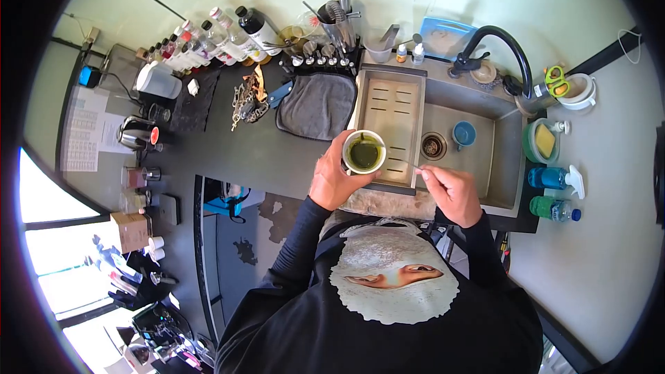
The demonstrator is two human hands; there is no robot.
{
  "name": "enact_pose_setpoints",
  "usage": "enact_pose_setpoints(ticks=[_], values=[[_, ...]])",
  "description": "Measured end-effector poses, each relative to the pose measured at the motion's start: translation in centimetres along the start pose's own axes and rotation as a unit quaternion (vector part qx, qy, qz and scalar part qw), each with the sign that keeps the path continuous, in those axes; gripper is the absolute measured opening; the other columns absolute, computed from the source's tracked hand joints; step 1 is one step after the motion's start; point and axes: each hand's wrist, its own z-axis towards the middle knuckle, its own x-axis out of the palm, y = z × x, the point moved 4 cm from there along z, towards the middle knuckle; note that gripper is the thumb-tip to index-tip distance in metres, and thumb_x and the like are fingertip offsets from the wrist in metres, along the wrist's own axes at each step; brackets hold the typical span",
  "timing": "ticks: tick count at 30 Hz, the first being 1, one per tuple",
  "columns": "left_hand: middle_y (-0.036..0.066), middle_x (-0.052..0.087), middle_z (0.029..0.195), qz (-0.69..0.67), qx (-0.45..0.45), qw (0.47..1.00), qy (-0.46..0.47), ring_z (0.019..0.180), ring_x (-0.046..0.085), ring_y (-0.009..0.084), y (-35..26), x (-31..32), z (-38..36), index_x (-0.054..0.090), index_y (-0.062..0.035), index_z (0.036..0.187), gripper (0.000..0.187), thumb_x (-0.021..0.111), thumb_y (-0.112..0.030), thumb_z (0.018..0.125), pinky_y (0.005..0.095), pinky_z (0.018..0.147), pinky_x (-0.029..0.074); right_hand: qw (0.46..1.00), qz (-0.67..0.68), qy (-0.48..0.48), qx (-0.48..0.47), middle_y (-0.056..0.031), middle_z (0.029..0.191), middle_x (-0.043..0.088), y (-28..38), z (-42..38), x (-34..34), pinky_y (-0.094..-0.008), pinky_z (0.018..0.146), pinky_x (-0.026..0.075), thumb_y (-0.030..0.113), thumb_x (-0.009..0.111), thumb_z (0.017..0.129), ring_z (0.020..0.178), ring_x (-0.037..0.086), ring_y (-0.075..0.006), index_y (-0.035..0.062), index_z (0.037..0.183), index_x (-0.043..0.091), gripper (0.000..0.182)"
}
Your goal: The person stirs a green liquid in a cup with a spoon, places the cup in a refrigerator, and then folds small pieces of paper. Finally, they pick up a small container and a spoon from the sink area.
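Observation:
My left hand point(332, 179) is wrapped round a white cup point(373, 134) with dark green liquid point(364, 155) inside. The cup is held up near the left edge of the sink. Between the thumb and fingers of my right hand point(451, 194) is a thin metal spoon point(407, 164), its handle slanting toward the cup. I cannot make out whether its far end dips into the liquid. Below the hands lies a slotted metal drain tray point(393, 118). A blue cup point(464, 134) sits in the sink basin point(495, 159).
A black faucet point(509, 36) arches over the sink. Left of the tray lies a folded grey cloth point(316, 106). Bottles point(256, 28) and bar tools point(336, 21) line the wall. A sponge point(544, 140) and a spray bottle point(551, 178) stand at right.

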Motion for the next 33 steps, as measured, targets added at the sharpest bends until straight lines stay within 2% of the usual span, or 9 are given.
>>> enact_pose_setpoints(ticks=[3, 7, 13, 16, 19, 24, 26, 31, 33], values=[[0.018, 0.073, 0.123, -0.017, -0.029, 0.999, 0.01, 0.115, 0.073, 0.0312, -0.4, 0.1, -0.4, 0.052, -0.0031, 0.144, 0.09, 0.098, -0.026, 0.07, 0.0408, 0.099, 0.057, 0.996, -0.04, -0.016, -0.076, -0.0156, 0.085, 0.074, -1.4, -0.3, 1.4, -0.0394, 0.062, 0.054, 0.016, 0.071, 0.101, 0.068, 0.07, -0.0324, 0.0015, 0.111, 0.076, 0.018], [0.018, 0.073, 0.123, -0.02, -0.029, 0.999, 0.006, 0.116, 0.073, 0.0319, -0.3, 0.2, -0.9, 0.052, -0.003, 0.145, 0.091, 0.098, -0.026, 0.07, 0.041, 0.099, 0.057, 0.996, -0.05, -0.017, -0.071, -0.0148, 0.089, 0.075, -0.6, -0.4, 1.3, -0.0407, 0.063, 0.055, 0.016, 0.072, 0.1, 0.071, 0.071, -0.0329, 0.0029, 0.112, 0.077, 0.019], [0.018, 0.072, 0.125, -0.008, -0.013, 1.0, 0.003, 0.117, 0.072, 0.0335, 0.0, 0.6, -1.3, 0.051, -0.0032, 0.145, 0.092, 0.099, -0.027, 0.069, 0.0421, 0.099, 0.058, 0.995, -0.049, -0.016, -0.083, -0.0142, 0.082, 0.073, 0.1, 0.5, 0.6, -0.0412, 0.063, 0.055, 0.016, 0.072, 0.099, 0.069, 0.071, -0.0327, 0.0053, 0.111, 0.075, 0.017], [0.019, 0.072, 0.125, 0.001, 0.005, 1.0, 0.012, 0.117, 0.072, 0.0347, 0.1, 1.0, -1.6, 0.05, -0.0036, 0.146, 0.094, 0.099, -0.028, 0.07, 0.0431, 0.098, 0.058, 0.996, -0.072, 0.035, -0.037, -0.0132, 0.076, 0.072, 1.4, 2.3, -0.7, -0.0426, 0.062, 0.055, 0.014, 0.071, 0.097, 0.066, 0.07, -0.0336, 0.0075, 0.107, 0.071, 0.012], [0.019, 0.072, 0.126, 0.007, -0.004, 1.0, 0.022, 0.117, 0.071, 0.0352, -0.3, 1.1, -2.3, 0.049, -0.0047, 0.147, 0.094, 0.098, -0.028, 0.07, 0.0438, 0.098, 0.057, 0.98, -0.122, 0.115, -0.105, -0.014, 0.07, 0.069, 2.6, 4.7, -1.1, -0.0447, 0.06, 0.054, 0.014, 0.072, 0.093, 0.064, 0.07, -0.0356, 0.0084, 0.099, 0.067, 0.009], [0.018, 0.072, 0.126, 0.002, -0.051, 0.999, 0.004, 0.117, 0.071, 0.0349, 0.1, 0.8, -4.3, 0.05, -0.0069, 0.147, 0.094, 0.099, -0.029, 0.069, 0.0435, 0.098, 0.057, 0.966, -0.113, 0.194, -0.13, -0.0158, 0.073, 0.07, 6.0, 8.5, -0.2, -0.0447, 0.062, 0.055, 0.021, 0.07, 0.096, 0.068, 0.07, -0.038, 0.0077, 0.1, 0.07, 0.014], [0.018, 0.072, 0.126, 0.001, -0.092, 0.996, 0.0, 0.117, 0.071, 0.0351, 0.2, -0.1, -5.4, 0.051, -0.0068, 0.147, 0.094, 0.098, -0.028, 0.069, 0.0436, 0.098, 0.057, 0.953, -0.048, 0.276, -0.112, -0.015, 0.076, 0.072, 7.4, 9.6, 1.4, -0.0445, 0.065, 0.056, 0.025, 0.07, 0.098, 0.072, 0.071, -0.0384, 0.0076, 0.102, 0.071, 0.018], [0.018, 0.072, 0.125, -0.027, -0.134, 0.989, -0.052, 0.116, 0.072, 0.0349, 0.8, -3.5, -9.2, 0.054, -0.006, 0.144, 0.089, 0.097, -0.024, 0.069, 0.0427, 0.097, 0.058, 0.924, -0.067, 0.19, -0.326, -0.0103, 0.084, 0.074, 11.1, 9.2, 7.3, -0.0422, 0.06, 0.053, 0.029, 0.07, 0.1, 0.071, 0.071, -0.032, 0.0096, 0.1, 0.073, 0.02], [0.018, 0.073, 0.124, -0.028, -0.142, 0.985, -0.093, 0.114, 0.073, 0.0348, 0.9, -5.5, -11.1, 0.054, -0.0059, 0.144, 0.088, 0.097, -0.024, 0.068, 0.0417, 0.096, 0.059, 0.903, -0.07, 0.213, -0.366, -0.0101, 0.085, 0.074, 13.4, 8.7, 8.8, -0.0416, 0.06, 0.053, 0.028, 0.072, 0.1, 0.071, 0.071, -0.0311, 0.0096, 0.099, 0.073, 0.018]])
